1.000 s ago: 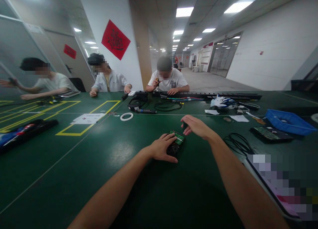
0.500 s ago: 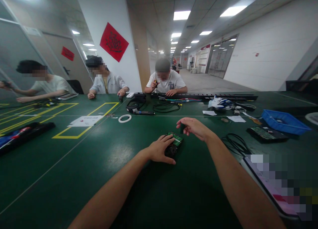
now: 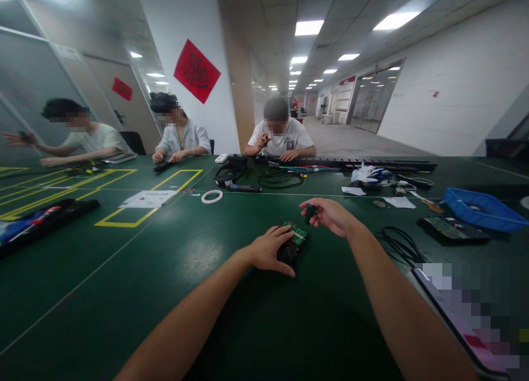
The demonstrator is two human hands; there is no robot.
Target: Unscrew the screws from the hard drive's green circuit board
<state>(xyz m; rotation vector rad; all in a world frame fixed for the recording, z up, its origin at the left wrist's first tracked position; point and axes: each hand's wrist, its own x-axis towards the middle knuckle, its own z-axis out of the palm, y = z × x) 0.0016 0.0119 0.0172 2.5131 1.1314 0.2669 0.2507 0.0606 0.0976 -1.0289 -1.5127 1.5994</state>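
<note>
A hard drive with its green circuit board facing up lies on the dark green table. My left hand rests across its left side, fingers over the board and thumb along the near edge, holding it. Beyond the drive's far right corner, my right hand pinches a screwdriver by its dark green handle. The shaft points down toward the board's right edge; whether its tip touches the board is too small to make out.
A second drive-like unit and a blue tray sit to the right, near coiled black cable and a tablet-like device. A white tape ring lies ahead. Several people sit across the table.
My right hand has turned slightly, bringing the screwdriver handle into clearer sight and more upright. My left hand stays on the hard drive. The whole view has shifted slightly.
</note>
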